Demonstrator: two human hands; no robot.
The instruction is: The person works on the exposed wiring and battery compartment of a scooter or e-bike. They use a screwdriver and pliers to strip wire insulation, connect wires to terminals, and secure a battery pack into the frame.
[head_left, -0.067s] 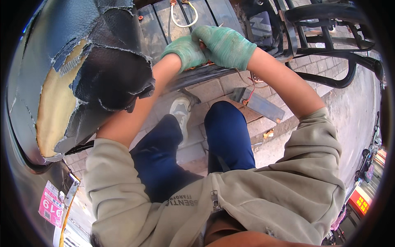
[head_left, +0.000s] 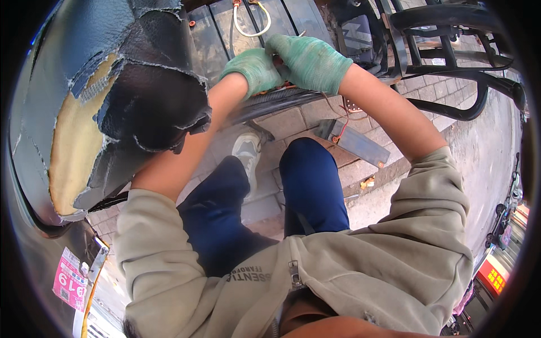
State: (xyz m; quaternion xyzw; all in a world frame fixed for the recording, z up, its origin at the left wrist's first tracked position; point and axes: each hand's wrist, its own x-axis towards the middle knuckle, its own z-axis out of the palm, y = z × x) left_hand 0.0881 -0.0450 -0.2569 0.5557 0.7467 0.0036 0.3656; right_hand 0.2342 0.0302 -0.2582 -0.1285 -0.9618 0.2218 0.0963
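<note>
Both hands wear green knit work gloves and meet at the near edge of a bank of dark grey batteries (head_left: 211, 42). My left hand (head_left: 255, 72) is closed, its fingers curled inward against the other glove. Over it reaches my right hand (head_left: 309, 63), also closed, with thumb and fingers bent down. Whatever lies between the fingers is hidden by the gloves. A thin wire tip (head_left: 302, 34) pokes up just beyond the right glove. A white cable (head_left: 252, 35) loops across the battery tops. Below the hands runs a black corrugated conduit (head_left: 273, 97) with orange wires beside it.
A torn black seat (head_left: 160, 101) with exposed foam stands over my left forearm. One loose grey battery (head_left: 360, 145) with a red wire lies on the brick paving (head_left: 290, 124) right of my knee. Black metal rails (head_left: 451, 110) stick out at the far right.
My right hand has shifted very slightly against the left one. Otherwise the scene stays the same.
</note>
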